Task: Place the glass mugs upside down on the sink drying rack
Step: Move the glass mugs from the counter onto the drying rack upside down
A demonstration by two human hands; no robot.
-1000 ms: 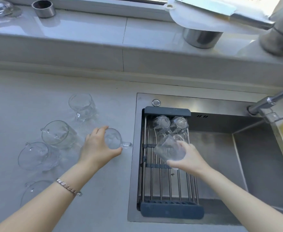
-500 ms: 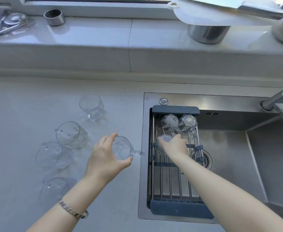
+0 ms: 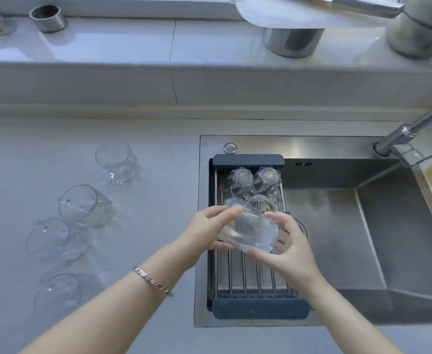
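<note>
Now a glass mug (image 3: 250,232) is gripped between both hands, the left hand (image 3: 207,229) and right hand (image 3: 287,245), over the drying rack (image 3: 248,277). Beyond them, three mugs (image 3: 254,182) are held upturned in the rack; four more mugs (image 3: 77,208) are left on the bench (image 3: 146,226), left of the hands.

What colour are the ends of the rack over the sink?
Dark blue-grey, on both ends of the drying rack; its bars are silver metal. Head view, the only one.
</note>
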